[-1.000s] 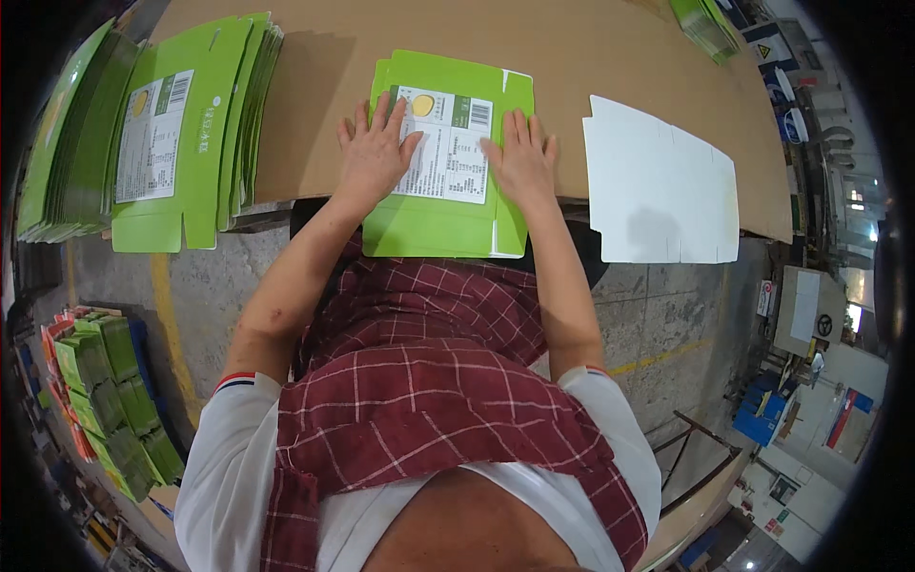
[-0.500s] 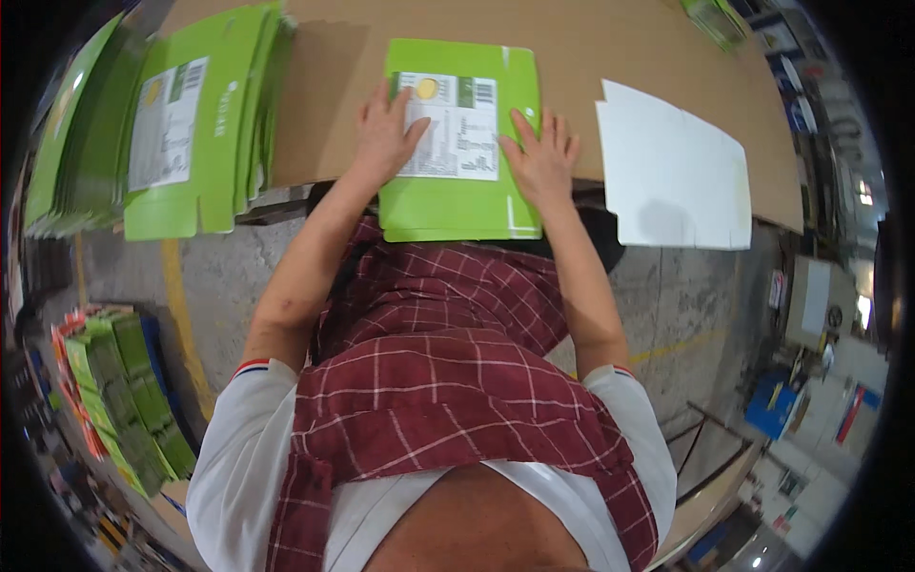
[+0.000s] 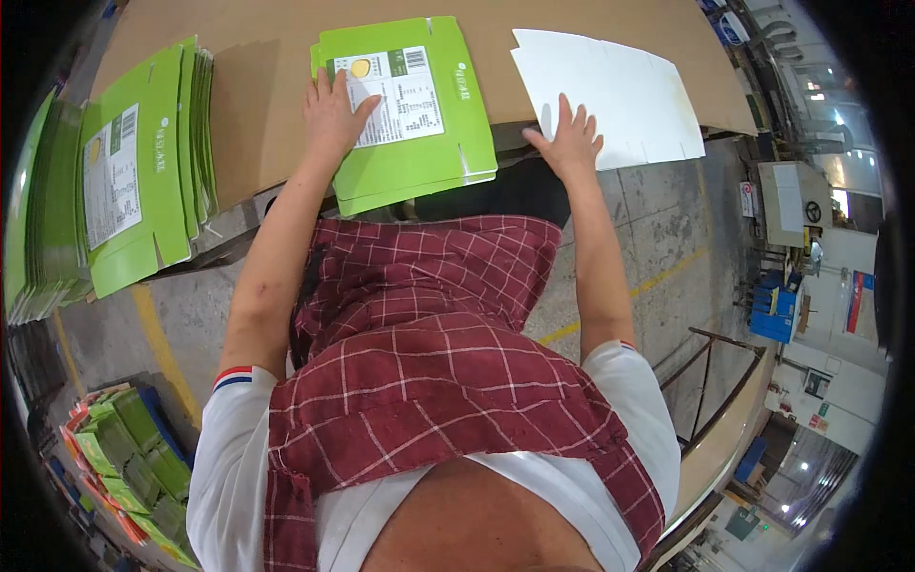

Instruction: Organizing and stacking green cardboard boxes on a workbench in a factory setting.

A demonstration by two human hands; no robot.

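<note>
- The left hand is lying flat, palm down, on the flattened green carton, its fingers slightly spread and stretched toward the far edge of the brown table; the fingertips are touching the white label panel on the carton's upper face.
- The thumb of that hand is pointing right across the label, pressing nothing between it and the fingers: the hand is pinning the carton rather than gripping it.
- The green carton is sitting at the middle of the table's near edge, its lower corner overhanging that edge a little, with at least one more green sheet showing just beneath it.
- The right hand is resting open at the near edge of the table, fingers fanned apart and pointing away from the person, the fingertips touching the near left corner of the white flat sheet.
- Whether the right hand is lifting the sheet's edge or only lying on it cannot be told.
- The white sheet is lying to the right of the green carton, just beside it, its right part overhanging the table's near right edge.
- A stack of green cartons is lying at the table's left end, well apart from both hands, fanned and partly overhanging the near edge.
</note>
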